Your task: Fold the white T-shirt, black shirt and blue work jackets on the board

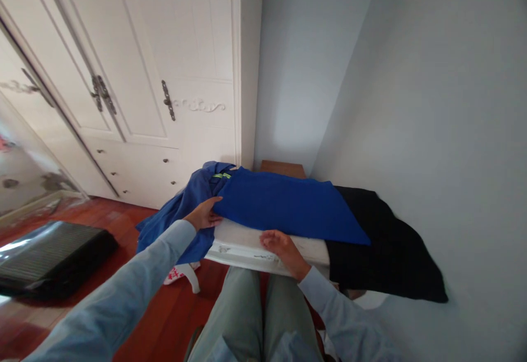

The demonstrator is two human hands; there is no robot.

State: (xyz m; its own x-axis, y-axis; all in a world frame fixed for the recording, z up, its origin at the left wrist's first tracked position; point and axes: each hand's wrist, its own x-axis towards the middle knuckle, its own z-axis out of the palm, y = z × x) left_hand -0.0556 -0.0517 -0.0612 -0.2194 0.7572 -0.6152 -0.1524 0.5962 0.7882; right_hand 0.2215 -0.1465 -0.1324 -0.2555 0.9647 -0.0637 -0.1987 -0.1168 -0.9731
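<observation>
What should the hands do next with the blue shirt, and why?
Probably fold the hanging part in. The left hand rests on the blue shirt where it bunches and droops off the white table; the right hand lies flat by its near edge, and the rest already looks smooth.

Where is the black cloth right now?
The black cloth lies draped over the right end of the white table, against the wall, next to the blue garment.

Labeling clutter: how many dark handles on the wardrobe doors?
3: a pair where the left doors meet, one on the right door. More may be hidden off-frame left.
</observation>
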